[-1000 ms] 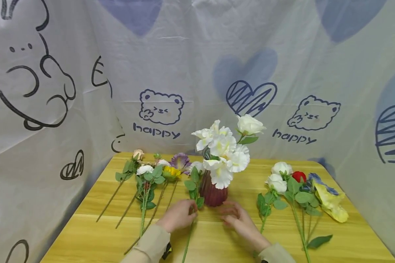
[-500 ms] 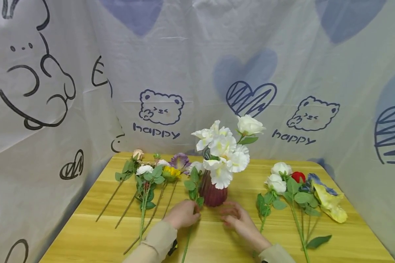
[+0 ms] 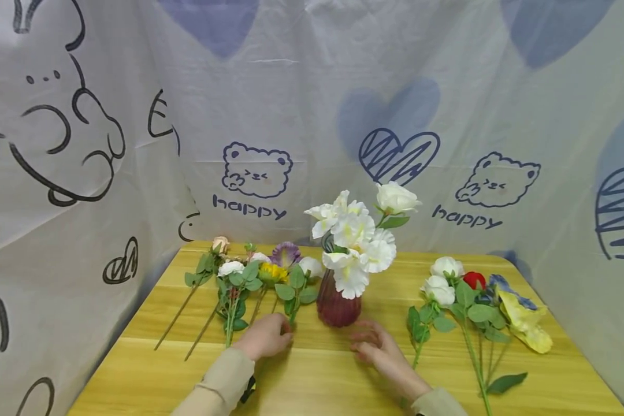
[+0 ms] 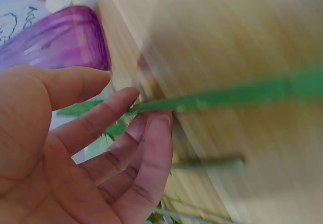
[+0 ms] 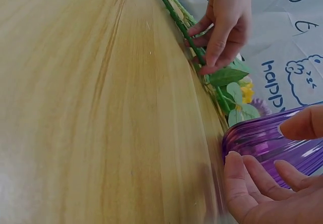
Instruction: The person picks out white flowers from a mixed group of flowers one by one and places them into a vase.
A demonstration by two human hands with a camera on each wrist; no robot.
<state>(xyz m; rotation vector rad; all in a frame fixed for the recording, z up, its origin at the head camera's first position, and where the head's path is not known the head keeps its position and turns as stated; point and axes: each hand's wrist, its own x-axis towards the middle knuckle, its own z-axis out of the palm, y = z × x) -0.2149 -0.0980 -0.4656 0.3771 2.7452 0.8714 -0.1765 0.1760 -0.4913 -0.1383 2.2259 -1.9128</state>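
A ribbed purple glass vase (image 3: 339,305) stands mid-table, with white ruffled flowers (image 3: 355,231) and a white rose (image 3: 397,197) rising from it. Left of the vase, my left hand (image 3: 267,336) holds the green stem (image 4: 217,99) of another white rose (image 3: 310,267) that lies on the table. In the left wrist view the stem runs between the index finger and the fingers below it, while the thumb stays apart. My right hand (image 3: 378,349) is at the vase's right front, fingers loosely bent and thumb apart. Its fingertips (image 5: 234,164) are right by the vase base.
On the left of the wooden table (image 3: 312,381) lie several stems with a pale pink rose (image 3: 221,244), a yellow flower (image 3: 273,273) and a purple flower (image 3: 286,254). At the right are white roses (image 3: 439,290), a red flower (image 3: 474,281) and a yellow-blue flower (image 3: 525,320). Printed cloth (image 3: 312,115) hangs around.
My left hand first shifts slightly right, then moves left, drawing the white rose's stem and leaves leftward away from the vase. The right hand keeps its place beside the vase.
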